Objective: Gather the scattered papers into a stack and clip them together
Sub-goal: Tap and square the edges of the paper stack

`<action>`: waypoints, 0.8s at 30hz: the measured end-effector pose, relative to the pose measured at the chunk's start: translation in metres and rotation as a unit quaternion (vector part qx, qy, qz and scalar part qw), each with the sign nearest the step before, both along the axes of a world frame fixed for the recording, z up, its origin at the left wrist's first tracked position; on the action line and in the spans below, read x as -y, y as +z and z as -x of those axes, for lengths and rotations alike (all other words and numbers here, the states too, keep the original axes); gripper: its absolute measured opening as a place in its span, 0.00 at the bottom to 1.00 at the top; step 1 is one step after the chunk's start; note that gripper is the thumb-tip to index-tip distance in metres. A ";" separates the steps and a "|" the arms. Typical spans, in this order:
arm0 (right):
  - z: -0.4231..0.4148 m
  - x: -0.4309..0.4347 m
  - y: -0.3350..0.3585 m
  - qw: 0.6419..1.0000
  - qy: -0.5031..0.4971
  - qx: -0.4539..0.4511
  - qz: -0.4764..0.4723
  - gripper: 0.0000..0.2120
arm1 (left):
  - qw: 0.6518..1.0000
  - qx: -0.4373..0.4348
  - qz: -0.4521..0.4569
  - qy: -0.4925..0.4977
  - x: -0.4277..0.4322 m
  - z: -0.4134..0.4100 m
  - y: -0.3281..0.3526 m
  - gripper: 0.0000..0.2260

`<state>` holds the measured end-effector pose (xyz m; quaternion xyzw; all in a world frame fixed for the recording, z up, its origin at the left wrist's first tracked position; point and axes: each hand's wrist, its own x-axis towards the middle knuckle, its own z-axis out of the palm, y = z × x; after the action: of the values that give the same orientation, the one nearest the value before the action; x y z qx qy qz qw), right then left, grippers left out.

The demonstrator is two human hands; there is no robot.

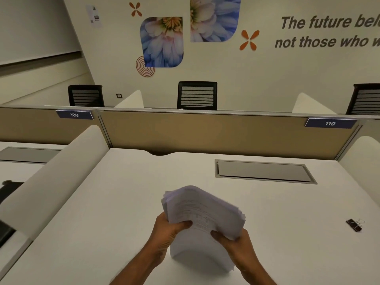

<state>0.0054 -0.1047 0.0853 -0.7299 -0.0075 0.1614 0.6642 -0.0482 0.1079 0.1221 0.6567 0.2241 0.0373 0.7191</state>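
We have the papers (202, 214) gathered into one thick stack, held up on edge above the counter (102, 233), its lower edge down near the surface and its upper half bowing away from us. The sheets are not square yet: their edges fan out along the top and the right side, so the stack looks ragged there. Whether the bottom edge is touching the counter we cannot tell, since our wrists hide part of it.

Our left hand (168, 229) grips the stack's left side, thumb pressed across the printed face and fingers wrapped behind. Our right hand (234, 241) grips the lower right corner the same way, thumb on the front. Both hands are closed firmly on the papers.

We judge the gathering to be done and the squaring to be in hand: the stack wants tapping on the counter until its edges line up.

The binder clip (354, 224) lies on the counter well to the right of the stack, near the counter's right edge, apart from everything else. No loose sheets show anywhere around the stack.

The next move, as we see it, calls for evening the edges first, then keeping the stack pinched in the left hand alone, so the right hand is free to reach out to the right for the clip. A stack this thick will probably need the clip's jaws forced wide.
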 end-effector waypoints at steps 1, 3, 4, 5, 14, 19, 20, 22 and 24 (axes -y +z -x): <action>0.000 -0.001 0.001 1.000 -0.014 0.000 -0.005 0.08 | 1.000 0.001 0.001 0.009 0.002 -0.001 0.001 0.18; -0.002 -0.002 0.007 0.999 -0.040 0.004 -0.026 0.07 | 0.999 0.002 0.007 0.039 0.004 -0.004 0.003 0.16; -0.003 -0.003 0.009 0.999 -0.037 0.008 -0.028 0.07 | 0.999 0.001 0.006 0.047 0.005 -0.005 0.003 0.16; -0.004 -0.003 0.011 0.999 -0.027 0.009 -0.025 0.07 | 0.999 -0.002 0.002 0.047 0.007 -0.006 0.003 0.16; -0.009 0.018 0.005 0.999 0.034 -0.029 0.029 0.11 | 0.996 0.011 0.052 0.068 0.001 -0.008 0.012 0.07; -0.016 0.056 0.000 0.994 0.075 -0.075 0.006 0.17 | 0.968 0.035 0.220 0.118 -0.023 -0.009 0.015 0.14; -0.018 0.061 0.000 0.993 0.062 -0.096 -0.026 0.18 | 0.958 0.040 0.256 0.119 -0.026 -0.008 0.015 0.15; -0.019 0.063 0.004 0.983 0.028 -0.139 -0.117 0.18 | 0.934 0.047 0.335 0.112 -0.027 -0.007 0.014 0.16; -0.017 0.058 0.008 0.966 -0.003 -0.173 -0.190 0.18 | 0.911 0.057 0.397 0.100 -0.022 -0.005 0.014 0.16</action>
<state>0.0222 -0.1623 0.0935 -0.5513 0.0790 0.2785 0.7825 -0.0431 0.1296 0.1363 0.2883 0.2432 0.0546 0.9245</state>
